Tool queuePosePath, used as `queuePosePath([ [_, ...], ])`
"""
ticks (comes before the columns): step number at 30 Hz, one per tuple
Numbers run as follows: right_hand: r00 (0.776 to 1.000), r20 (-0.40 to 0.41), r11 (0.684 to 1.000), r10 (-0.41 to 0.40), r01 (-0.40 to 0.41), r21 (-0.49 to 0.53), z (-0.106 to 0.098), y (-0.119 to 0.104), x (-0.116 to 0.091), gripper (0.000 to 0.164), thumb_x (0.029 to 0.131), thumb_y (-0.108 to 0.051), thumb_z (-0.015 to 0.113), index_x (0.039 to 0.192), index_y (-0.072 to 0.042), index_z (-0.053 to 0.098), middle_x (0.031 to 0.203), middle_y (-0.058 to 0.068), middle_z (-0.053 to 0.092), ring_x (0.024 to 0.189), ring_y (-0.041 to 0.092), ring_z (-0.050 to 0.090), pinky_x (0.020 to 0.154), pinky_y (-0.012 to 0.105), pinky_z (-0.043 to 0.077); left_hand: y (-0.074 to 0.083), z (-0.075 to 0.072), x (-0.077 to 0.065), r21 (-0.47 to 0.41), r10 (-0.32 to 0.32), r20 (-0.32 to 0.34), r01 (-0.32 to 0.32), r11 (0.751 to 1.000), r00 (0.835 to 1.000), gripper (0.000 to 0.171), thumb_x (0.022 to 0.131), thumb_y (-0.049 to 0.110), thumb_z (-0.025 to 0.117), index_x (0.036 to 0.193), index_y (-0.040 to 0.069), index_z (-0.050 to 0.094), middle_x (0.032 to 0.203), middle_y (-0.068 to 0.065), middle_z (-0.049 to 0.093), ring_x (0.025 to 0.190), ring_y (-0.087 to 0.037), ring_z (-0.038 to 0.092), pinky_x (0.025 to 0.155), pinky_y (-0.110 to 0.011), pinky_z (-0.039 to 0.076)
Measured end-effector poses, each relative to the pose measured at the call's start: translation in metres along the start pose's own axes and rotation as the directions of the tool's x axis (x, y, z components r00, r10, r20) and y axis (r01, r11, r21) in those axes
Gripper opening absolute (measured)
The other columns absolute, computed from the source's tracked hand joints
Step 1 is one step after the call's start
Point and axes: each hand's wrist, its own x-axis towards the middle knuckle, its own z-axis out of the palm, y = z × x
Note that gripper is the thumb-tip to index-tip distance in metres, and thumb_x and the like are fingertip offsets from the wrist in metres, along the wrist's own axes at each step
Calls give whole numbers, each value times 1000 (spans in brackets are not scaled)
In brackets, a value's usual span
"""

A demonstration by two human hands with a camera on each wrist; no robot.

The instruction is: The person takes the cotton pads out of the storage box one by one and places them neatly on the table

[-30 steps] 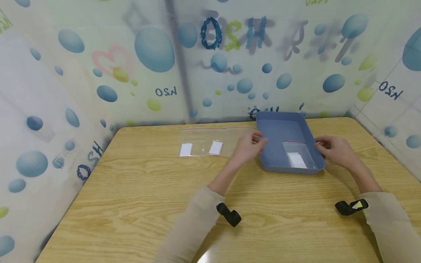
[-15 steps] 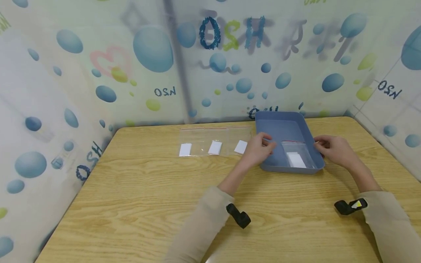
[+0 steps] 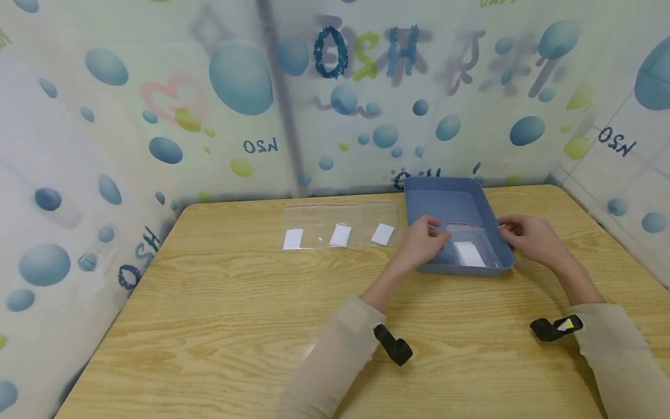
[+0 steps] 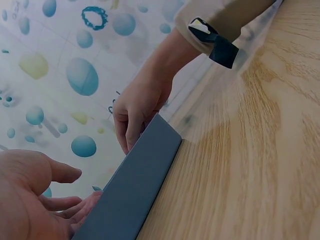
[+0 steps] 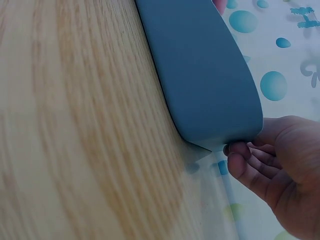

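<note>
A blue-grey shallow box [image 3: 445,203] stands at the back right of the table. Inside its front part lies a clear zip bag [image 3: 491,247] with a white card-like piece [image 3: 470,254] in it. My left hand [image 3: 421,241] reaches over the box's left wall, fingers loosely bent beside that bag and holding nothing. In the left wrist view its thumb and fingers are spread apart above the wall. My right hand [image 3: 531,235] pinches the box's right wall near the front corner, as the right wrist view shows with fingers [image 5: 250,180] against the outer side.
Left of the box, three clear zip bags with white pieces [image 3: 293,238] lie in a row on the wooden table [image 3: 235,302]. A printed curtain [image 3: 209,145] with blue dots hangs behind the table and along both sides.
My left hand has moved right from the box's left wall to over its inside, uncovering the third bag's white piece. My right hand stays on the box's right wall.
</note>
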Motion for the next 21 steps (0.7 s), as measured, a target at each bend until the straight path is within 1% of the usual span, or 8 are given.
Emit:
queuePosePath([
  [3, 1000, -4, 1000, 3, -3, -3, 0, 0, 0, 30, 101, -10, 59, 117, 16, 62, 88, 15, 70, 67, 13, 60, 56, 26, 47, 0, 4, 2, 5, -17, -7, 17, 1000, 1000, 37, 100, 21, 66, 130, 0, 57, 88, -1, 67, 78, -17, 67, 63, -26, 48],
  [7, 1000, -14, 1000, 0, 0, -12, 1, 0, 1, 30, 100, -9, 60, 116, 16, 63, 88, 16, 70, 69, 16, 61, 56, 25, 47, -2, 9, 5, 33, -41, -26, 42, 999, 999, 35, 99, 23, 68, 126, 2, 59, 90, -1, 68, 73, -12, 64, 63, -26, 48],
  [11, 1000, -18, 1000, -3, 2, -7, 1, 0, 1, 30, 100, -9, 60, 116, 16, 63, 87, 15, 70, 68, 15, 61, 56, 25, 47, -3, 13, 10, 86, -64, -36, 66, 994, 997, 34, 99, 25, 68, 124, 3, 60, 96, -3, 69, 77, -13, 63, 67, -27, 50],
  [14, 1000, -20, 1000, -2, 2, 0, 1, 0, 1, 30, 100, -9, 60, 116, 16, 63, 87, 15, 70, 67, 15, 60, 55, 25, 47, -2, 16, 13, 106, -101, -44, 105, 989, 994, 34, 98, 24, 69, 123, 4, 60, 98, -3, 68, 82, -13, 63, 71, -28, 51],
  [18, 1000, -23, 1000, -7, 7, 1, 1, 0, 1, 29, 100, -9, 60, 115, 16, 63, 87, 15, 69, 67, 15, 60, 55, 25, 47, 2, 19, 17, 100, -163, -47, 168, 981, 985, 35, 97, 22, 69, 125, 3, 61, 97, -3, 65, 82, -13, 58, 73, -30, 49],
  [21, 1000, -24, 1000, -12, 12, 1, 1, 0, 0, 29, 100, -9, 60, 115, 16, 63, 86, 15, 69, 67, 15, 60, 54, 25, 47, 3, 21, 19, 108, -190, -40, 193, 975, 981, 38, 97, 22, 69, 128, 2, 60, 103, -5, 65, 84, -14, 56, 76, -31, 50],
])
